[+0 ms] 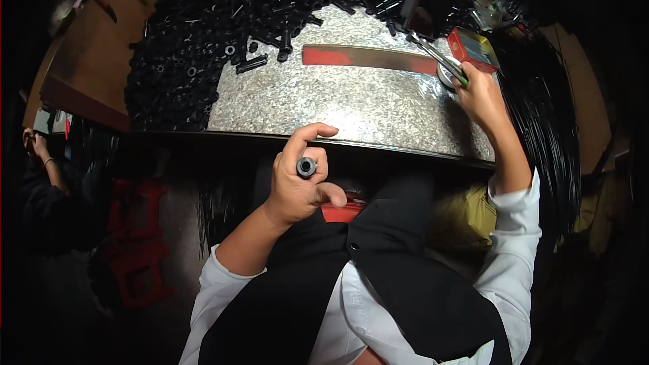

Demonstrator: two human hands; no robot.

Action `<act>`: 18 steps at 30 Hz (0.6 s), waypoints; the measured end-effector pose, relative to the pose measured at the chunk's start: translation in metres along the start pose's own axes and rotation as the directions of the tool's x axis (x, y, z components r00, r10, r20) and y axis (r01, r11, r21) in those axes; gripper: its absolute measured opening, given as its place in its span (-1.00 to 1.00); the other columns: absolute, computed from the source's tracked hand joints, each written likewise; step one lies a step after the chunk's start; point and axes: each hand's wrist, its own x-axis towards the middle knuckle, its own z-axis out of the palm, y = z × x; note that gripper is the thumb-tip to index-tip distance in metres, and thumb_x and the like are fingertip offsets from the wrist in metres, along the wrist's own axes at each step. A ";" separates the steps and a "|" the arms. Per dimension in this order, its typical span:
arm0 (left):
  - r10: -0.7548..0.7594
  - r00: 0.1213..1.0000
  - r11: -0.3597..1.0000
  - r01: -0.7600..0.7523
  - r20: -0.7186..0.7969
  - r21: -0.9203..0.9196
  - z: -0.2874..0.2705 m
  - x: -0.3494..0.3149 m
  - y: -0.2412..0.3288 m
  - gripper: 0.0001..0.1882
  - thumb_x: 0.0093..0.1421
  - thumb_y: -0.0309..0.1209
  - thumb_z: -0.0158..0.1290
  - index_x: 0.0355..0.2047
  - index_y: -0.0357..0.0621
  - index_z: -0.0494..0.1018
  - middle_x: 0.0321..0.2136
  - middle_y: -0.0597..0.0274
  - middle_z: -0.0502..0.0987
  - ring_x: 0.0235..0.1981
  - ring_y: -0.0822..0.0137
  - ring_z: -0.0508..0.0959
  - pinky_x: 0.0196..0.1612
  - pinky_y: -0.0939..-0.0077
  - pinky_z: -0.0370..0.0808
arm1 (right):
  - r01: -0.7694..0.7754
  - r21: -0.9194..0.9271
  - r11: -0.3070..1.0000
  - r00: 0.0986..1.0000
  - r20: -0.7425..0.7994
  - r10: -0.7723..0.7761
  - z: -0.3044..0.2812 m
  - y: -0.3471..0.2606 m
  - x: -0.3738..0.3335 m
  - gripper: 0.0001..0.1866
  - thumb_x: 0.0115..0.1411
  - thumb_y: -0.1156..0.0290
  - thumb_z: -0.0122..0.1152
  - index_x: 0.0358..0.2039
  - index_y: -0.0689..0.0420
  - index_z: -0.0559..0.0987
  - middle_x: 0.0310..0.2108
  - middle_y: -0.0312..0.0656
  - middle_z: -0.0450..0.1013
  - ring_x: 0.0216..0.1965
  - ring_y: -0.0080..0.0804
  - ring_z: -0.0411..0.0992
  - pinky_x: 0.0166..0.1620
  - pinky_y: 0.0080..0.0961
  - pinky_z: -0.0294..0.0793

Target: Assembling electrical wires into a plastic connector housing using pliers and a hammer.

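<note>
My left hand [291, 186] is raised in front of the table's near edge. Its curled fingers hold a short black tube [306, 167], its hollow round end facing up, while the thumb and forefinger stretch apart. At the right of the table, my right hand [481, 94] grips a slim two-armed metal tool [438, 57] with some green near the fingers. Its far end points toward the upper left; whether it is tweezers or pliers I cannot make out. Just beneath the tool and hand lies a round white thing [446, 73], partly covered.
A heap of black tubes and small rings [176, 54] covers the table's left and back. A red-brown flat bar [368, 57] lies on the speckled top. Right: a red box [476, 46], a dark panel [436, 1], black rods [541, 108]. Another person's hand [39, 143] shows far left.
</note>
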 end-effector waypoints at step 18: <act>-0.061 0.991 0.997 0.054 0.122 0.053 0.001 -0.001 0.009 0.08 -0.34 0.11 0.29 0.05 -0.38 0.12 -0.75 0.57 0.09 -0.70 0.70 0.14 -0.60 0.78 0.04 | 0.003 -0.162 0.987 0.997 0.075 0.010 0.027 0.027 0.042 -0.82 0.09 0.39 0.12 -0.34 0.21 0.53 -0.38 0.12 0.49 -0.23 0.11 0.44 -0.18 -0.09 0.41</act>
